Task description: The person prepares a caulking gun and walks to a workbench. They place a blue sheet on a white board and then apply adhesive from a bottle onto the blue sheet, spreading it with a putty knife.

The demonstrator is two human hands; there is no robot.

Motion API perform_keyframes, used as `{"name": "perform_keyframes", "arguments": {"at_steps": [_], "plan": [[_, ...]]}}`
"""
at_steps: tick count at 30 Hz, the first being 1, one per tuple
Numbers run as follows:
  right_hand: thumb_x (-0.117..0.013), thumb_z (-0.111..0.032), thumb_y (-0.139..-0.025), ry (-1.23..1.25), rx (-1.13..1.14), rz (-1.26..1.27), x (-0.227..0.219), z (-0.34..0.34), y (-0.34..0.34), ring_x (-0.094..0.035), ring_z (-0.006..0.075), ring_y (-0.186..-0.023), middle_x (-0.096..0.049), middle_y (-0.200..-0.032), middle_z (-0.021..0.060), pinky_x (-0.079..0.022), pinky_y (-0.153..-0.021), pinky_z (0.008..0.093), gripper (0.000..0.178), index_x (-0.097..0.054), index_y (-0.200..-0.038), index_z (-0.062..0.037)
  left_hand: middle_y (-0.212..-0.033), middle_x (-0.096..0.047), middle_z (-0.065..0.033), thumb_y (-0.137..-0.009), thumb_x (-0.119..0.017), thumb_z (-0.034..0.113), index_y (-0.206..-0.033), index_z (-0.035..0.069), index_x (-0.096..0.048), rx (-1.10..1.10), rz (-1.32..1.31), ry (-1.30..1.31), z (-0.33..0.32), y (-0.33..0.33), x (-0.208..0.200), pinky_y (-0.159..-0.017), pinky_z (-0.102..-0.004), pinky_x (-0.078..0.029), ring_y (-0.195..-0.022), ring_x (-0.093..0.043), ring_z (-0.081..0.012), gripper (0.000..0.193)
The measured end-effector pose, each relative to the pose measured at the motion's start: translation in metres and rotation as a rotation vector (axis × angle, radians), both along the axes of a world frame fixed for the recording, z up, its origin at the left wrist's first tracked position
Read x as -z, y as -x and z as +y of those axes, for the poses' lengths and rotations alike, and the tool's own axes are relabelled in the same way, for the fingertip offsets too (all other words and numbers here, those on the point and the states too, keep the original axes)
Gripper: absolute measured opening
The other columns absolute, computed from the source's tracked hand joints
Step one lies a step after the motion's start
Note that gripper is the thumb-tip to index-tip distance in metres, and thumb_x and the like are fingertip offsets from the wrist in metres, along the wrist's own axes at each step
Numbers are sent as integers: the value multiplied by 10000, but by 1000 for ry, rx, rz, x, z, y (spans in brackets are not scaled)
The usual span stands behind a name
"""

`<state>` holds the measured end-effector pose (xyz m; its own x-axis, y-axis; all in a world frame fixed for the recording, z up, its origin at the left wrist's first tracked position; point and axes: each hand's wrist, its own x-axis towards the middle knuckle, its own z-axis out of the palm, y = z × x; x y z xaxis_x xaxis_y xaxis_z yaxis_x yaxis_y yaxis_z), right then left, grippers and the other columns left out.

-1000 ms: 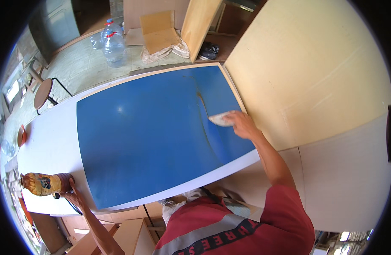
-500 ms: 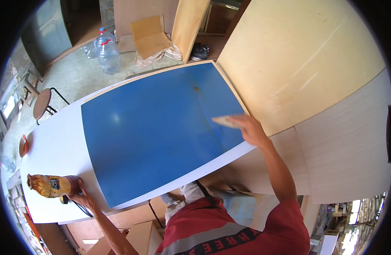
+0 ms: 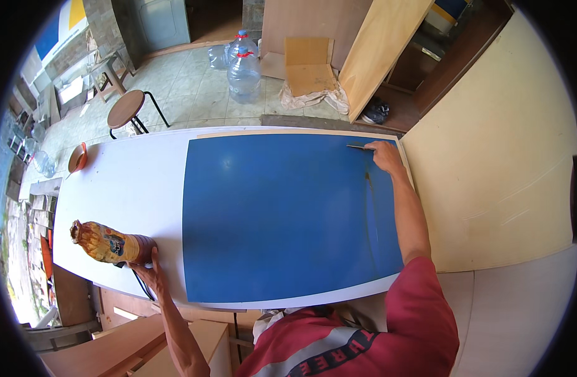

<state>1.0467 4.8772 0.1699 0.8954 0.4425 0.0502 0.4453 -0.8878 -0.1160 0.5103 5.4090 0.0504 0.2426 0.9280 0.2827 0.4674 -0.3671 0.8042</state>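
Note:
My left hand [image 3: 151,274] is closed around the base of a plastic bottle [image 3: 113,244] smeared with brown and yellow residue. The bottle is tilted over the white board, its neck pointing left. My right hand [image 3: 388,157] grips a thin, flat spreader [image 3: 357,147] at the far right corner of a blue sheet [image 3: 269,213]. From near the spreader, a brownish streak of liquid [image 3: 368,182] runs down the sheet's right side toward the near edge. The blue sheet lies on the right part of the white board [image 3: 134,182].
An orange bowl [image 3: 78,158] sits at the white board's far left edge. Beyond the board are a round stool [image 3: 125,109], large clear water jugs [image 3: 243,81] and folded cardboard [image 3: 307,66]. A cream panel [image 3: 502,182] borders the work on the right.
My right hand has carried the spreader from the sheet's right middle to its far right corner. The view has turned and shifted. My left hand keeps hold of the bottle.

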Motion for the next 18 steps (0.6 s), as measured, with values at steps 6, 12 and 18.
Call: {"name": "perform_keyframes", "arguments": {"at_steps": [6, 12, 18], "plan": [[-511, 9, -843, -32, -23, -47, 17, -15, -17, -642, 376, -1115, -689, -1237, 141, -512, -960, 470, 473, -724, -1220, -180, -1522, -308, -315, -849, -755, 530, -1547, -29, -125, 9, 18, 68, -12, -12, -7, -1169, -537, -333, -1392, -385, -437, 1094], [-496, 48, -823, 33, -87, 60, 11, -39, 61, -643, 361, -1096, -700, -1217, 104, -508, -934, 469, 482, -726, -1202, -141, -1491, -357, -298, -861, -775, 458, -1531, -48, -165, 9, -5, 16, -11, -10, -6, -1148, -520, -368, -1344, -437, -413, 1038], [-532, 67, -764, 135, -116, 89, -18, -91, 259, -599, 295, -1188, -663, -1291, 85, -458, -979, 477, 558, -697, -1260, -127, -1488, -367, -280, -855, -779, 470, -1534, -53, -176, 46, -17, 8, -17, -16, -16, -1153, -489, -391, -1348, -446, -396, 1048]]}}
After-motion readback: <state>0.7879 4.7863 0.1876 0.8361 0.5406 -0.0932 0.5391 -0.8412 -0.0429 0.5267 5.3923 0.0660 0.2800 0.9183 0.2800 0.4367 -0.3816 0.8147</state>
